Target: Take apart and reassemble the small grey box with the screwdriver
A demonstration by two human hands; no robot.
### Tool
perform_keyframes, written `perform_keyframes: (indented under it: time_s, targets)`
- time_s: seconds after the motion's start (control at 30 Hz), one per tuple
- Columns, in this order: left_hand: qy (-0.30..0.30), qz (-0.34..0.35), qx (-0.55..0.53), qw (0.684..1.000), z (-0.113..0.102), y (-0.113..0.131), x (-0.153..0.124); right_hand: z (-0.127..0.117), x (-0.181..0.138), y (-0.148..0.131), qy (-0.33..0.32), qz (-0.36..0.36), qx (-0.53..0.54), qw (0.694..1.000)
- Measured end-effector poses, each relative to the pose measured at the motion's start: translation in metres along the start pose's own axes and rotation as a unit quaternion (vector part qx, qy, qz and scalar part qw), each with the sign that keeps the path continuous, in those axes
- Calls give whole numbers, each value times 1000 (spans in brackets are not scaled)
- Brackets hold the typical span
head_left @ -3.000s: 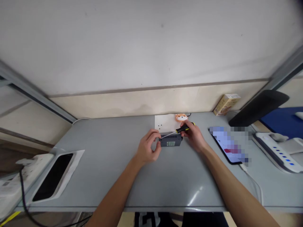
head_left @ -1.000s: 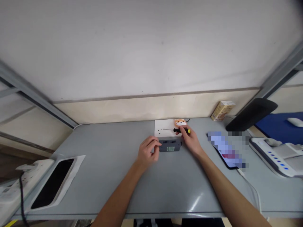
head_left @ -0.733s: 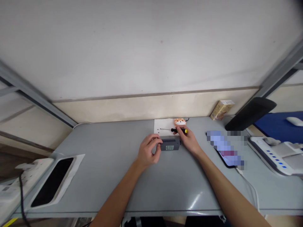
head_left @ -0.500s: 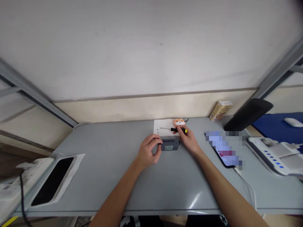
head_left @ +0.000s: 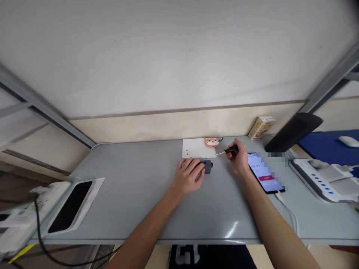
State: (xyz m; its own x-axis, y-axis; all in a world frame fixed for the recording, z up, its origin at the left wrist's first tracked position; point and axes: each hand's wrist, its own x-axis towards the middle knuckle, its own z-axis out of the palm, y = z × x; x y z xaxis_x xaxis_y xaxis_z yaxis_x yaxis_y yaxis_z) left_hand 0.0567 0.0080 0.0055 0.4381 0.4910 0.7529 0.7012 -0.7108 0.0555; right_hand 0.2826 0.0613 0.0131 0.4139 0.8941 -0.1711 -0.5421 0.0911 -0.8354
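Observation:
A small dark grey box [head_left: 208, 167] with vent slots lies on the grey desk, its left part hidden under my left hand [head_left: 188, 175]. The fingers of that hand curl over its top and front. My right hand [head_left: 238, 158] is closed around the black and yellow handle of a screwdriver [head_left: 230, 150]. Its thin shaft points left and slightly down, the tip close to the box's back edge; I cannot tell whether they touch. Behind the box is a sheet of white paper [head_left: 196, 147] bearing two tiny dark specks, perhaps screws.
An orange animal-face case [head_left: 212, 142] sits at the paper's right corner. To the right are a lit phone [head_left: 265, 173] on a cable, a carton [head_left: 261, 127], a black upright object [head_left: 293, 132] and a power strip [head_left: 316, 181]. A dark-screened phone [head_left: 71, 205] lies left.
My right hand has moved right, off the paper, and the screwdriver now tilts toward the box. My left hand has shifted right and covers more of the box.

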Motion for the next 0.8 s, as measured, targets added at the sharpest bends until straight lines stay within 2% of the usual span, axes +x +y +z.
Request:
perform_keyframes:
  time_s: [0.37, 0.8]
  targets:
    - [13, -2, 15, 1000, 5, 0, -2, -1, 1, -1, 4, 11, 0, 1000]
    - [-25, 1, 1, 1000, 7, 13, -4, -2, 3, 1, -10, 6, -9, 1000]
